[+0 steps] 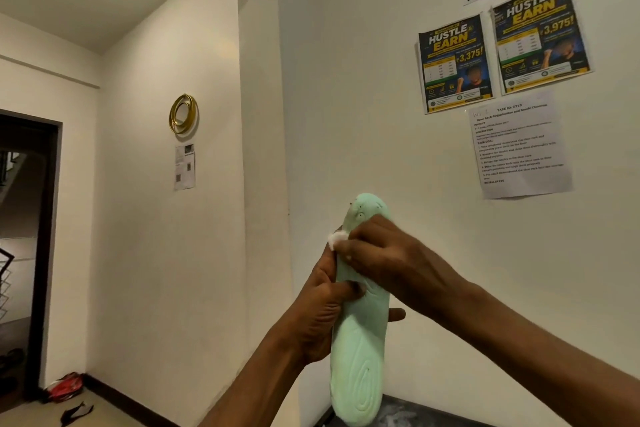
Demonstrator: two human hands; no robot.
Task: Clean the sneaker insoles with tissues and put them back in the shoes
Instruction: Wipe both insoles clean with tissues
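Observation:
A pale mint-green insole (360,350) stands nearly upright in front of the white wall, toe end up. My left hand (320,305) grips it round the middle, thumb on its front face and a fingertip showing past its right edge. My right hand (377,253) holds a small white tissue (336,238) and presses it against the upper part of the insole. Only a bit of the tissue shows beyond my fingers. No sneaker is in view.
A dark surface (415,412) lies below the insole at the bottom edge. Posters (502,45) and a printed sheet hang on the wall to the right. At the lower left a dark doorway (24,236) opens, with a red item (65,386) and a dark scrap on the floor.

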